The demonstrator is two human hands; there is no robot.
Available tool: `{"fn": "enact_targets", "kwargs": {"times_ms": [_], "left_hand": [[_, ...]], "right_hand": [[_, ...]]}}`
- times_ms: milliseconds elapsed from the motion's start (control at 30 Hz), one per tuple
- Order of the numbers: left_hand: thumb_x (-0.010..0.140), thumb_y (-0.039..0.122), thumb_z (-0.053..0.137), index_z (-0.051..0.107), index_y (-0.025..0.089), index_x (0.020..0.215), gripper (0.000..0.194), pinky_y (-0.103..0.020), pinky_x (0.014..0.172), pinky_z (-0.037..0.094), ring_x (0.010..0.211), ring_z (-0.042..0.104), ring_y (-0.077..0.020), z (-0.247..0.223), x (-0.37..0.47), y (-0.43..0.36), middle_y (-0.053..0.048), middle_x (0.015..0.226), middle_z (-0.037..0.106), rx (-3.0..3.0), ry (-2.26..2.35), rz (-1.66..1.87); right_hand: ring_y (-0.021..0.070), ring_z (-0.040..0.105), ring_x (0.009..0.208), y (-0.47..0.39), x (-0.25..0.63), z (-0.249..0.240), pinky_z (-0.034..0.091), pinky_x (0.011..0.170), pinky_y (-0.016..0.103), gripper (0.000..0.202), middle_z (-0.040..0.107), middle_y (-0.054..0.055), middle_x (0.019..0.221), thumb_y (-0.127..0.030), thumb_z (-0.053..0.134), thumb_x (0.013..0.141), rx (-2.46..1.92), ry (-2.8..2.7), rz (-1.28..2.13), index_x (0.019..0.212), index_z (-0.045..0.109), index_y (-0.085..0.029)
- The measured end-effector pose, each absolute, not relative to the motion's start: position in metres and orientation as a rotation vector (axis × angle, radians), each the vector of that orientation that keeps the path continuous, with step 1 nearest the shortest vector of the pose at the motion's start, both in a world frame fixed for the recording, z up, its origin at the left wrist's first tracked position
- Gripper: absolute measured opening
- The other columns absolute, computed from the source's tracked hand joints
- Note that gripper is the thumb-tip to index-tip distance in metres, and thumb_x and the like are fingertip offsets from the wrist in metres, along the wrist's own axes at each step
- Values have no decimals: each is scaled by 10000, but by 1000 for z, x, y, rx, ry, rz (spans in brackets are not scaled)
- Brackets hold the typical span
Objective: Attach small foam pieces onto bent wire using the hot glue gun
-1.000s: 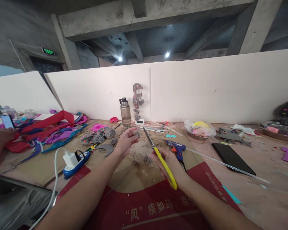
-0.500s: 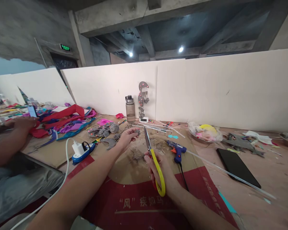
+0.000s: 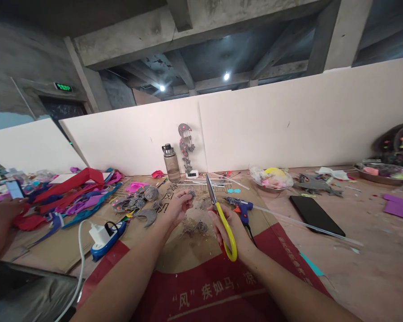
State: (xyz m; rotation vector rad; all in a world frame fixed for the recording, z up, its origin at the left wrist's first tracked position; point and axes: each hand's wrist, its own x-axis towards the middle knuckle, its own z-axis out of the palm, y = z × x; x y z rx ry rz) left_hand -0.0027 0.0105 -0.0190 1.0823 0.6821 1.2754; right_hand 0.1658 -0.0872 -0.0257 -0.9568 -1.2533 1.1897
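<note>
Head view showed the left hand [image 3: 181,208] with its fingers pinched narrow on a small grey piece [image 3: 191,193], which stood out past the fingertips, probably so that its edge was free of the grip. Just to its right, the right hand [image 3: 233,223] was closed around the yellow handle of a pair of scissors [image 3: 229,232]. The blades pointed up and away from the wrist, apart from the grey piece; that upright hold likely kept the points clear of the other hand. Whether the blades were fully together, I cannot tell.

Below and between the hands lay a loose tangle of grey yarn [image 3: 201,226] on cardboard [image 3: 174,257], which seemed to be there to shield the surface [image 3: 372,264]. Left of the left hand was a grey crescent [image 3: 147,218], near more grey pieces [image 3: 134,200]. A glue gun [image 3: 243,208] lay just beyond the right hand, perhaps for easy reach, while a phone [image 3: 317,217] rested farther right, well apart from the blades.
</note>
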Motion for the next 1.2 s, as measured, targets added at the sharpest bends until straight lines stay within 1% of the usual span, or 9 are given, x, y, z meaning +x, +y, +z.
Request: {"fn": "enact_targets", "kwargs": {"times_ms": [200, 433, 600, 700, 800, 900, 1000, 1100, 1200], "left_hand": [[576, 181, 735, 545, 138, 641, 204, -204, 517, 335, 521, 410, -59, -16, -4, 5, 51, 581, 481, 1081, 710, 1334], [597, 165, 697, 596, 133, 678, 134, -208, 523, 344, 514, 435, -55, -13, 4, -6, 51, 603, 494, 1105, 712, 1374], [639, 191, 710, 598, 130, 744, 164, -230, 581, 423, 602, 562, -97, -6, 8, -18, -7, 710, 618, 1096, 651, 1288], [705, 262, 711, 577, 139, 784, 198, -235, 547, 424, 571, 588, -109, -4, 10, -23, -39, 762, 670, 1140, 651, 1188], [762, 331, 688, 574, 149, 831, 226, -219, 501, 390, 508, 563, -95, -4, 12, -27, -26, 715, 669, 1204, 670, 1149], [800, 366, 653, 606, 153, 897, 239, -222, 508, 397, 508, 564, -97, -3, 15, -30, -10, 687, 658, 1323, 702, 1151], [780, 303, 671, 645, 162, 930, 207, -248, 619, 464, 619, 610, -117, -4, 18, -34, -13, 744, 670, 1460, 750, 1212], [747, 221, 689, 669, 170, 949, 209, -274, 743, 484, 777, 626, -143, -5, 20, -40, -35, 869, 682, 1586, 809, 1237], [777, 228, 664, 666, 181, 1028, 255, -281, 742, 478, 814, 617, -159, -6, 21, -45, -51, 909, 680, 1690, 808, 1161]], "right_hand": [[50, 344, 320, -88, 161, -33, 316, 305, 165, 390, 424, -101, 481, -530, 632, 751, -1048, -1305, 1252, 957, 569, -205], [49, 352, 381, -95, 168, -20, 310, 350, 173, 395, 416, -87, 555, -436, 677, 760, -952, -1325, 1179, 1078, 581, -222], [58, 341, 424, -96, 168, -16, 296, 372, 175, 453, 405, -83, 575, -357, 718, 735, -872, -1268, 1222, 1155, 572, -273], [60, 334, 444, -92, 165, -23, 337, 401, 179, 466, 392, -86, 585, -342, 731, 723, -802, -1219, 1306, 1158, 568, -299], [70, 404, 519, -89, 165, -26, 436, 502, 201, 488, 441, -70, 659, -330, 749, 707, -725, -1211, 1314, 1159, 567, -307], [78, 483, 597, -86, 167, -27, 457, 567, 203, 569, 519, -53, 746, -324, 755, 709, -710, -1233, 1251, 1225, 517, -311], [94, 540, 580, -83, 169, -29, 461, 523, 223, 592, 576, -37, 797, -390, 720, 747, -771, -1196, 1234, 1265, 446, -304], [151, 603, 566, -80, 170, -31, 475, 470, 265, 594, 612, -14, 767, -474, 664, 787, -824, -1090, 1269, 1272, 392, -266], [165, 603, 545, -79, 171, -29, 496, 472, 292, 566, 612, -22, 715, -464, 671, 786, -747, -976, 1256, 1227, 393, -243]]}}
